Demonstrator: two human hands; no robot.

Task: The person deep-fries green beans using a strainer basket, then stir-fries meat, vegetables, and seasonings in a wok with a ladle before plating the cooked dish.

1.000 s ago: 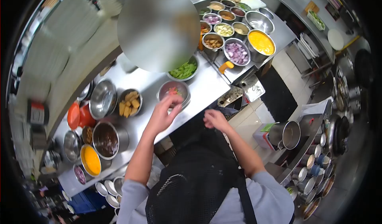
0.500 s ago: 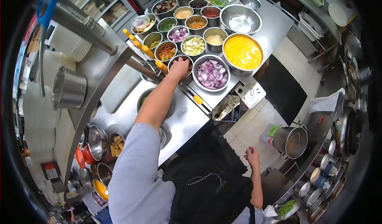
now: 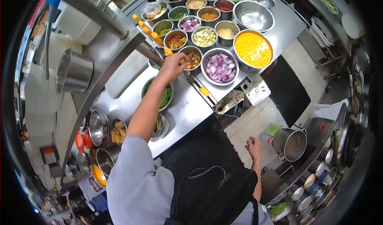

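So in the head view, the left hand [image 3: 174, 66] is reaching across the steel counter [image 3: 187, 105], fingertips bunching close together at the left rim of the round metal pot [image 3: 193, 66]. Can't tell if they're pinching a piece. The brown chunks [image 3: 194, 59] are sitting inside that pot, looking small, lumpy and kinda glossy. Just right of it, a wider bowl [image 3: 219, 82] is holding chunky purple-white onion [image 3: 218, 67], all curved slices. Smooth, shiny yellow liquid [image 3: 253, 48] is filling the big tub beyond. Nearer, leafy green stuff [image 3: 166, 96] is lying under the forearm. The right hand [image 3: 253, 147] is hanging well apart, fingers loosely curling; can't tell if it's gripping anything.
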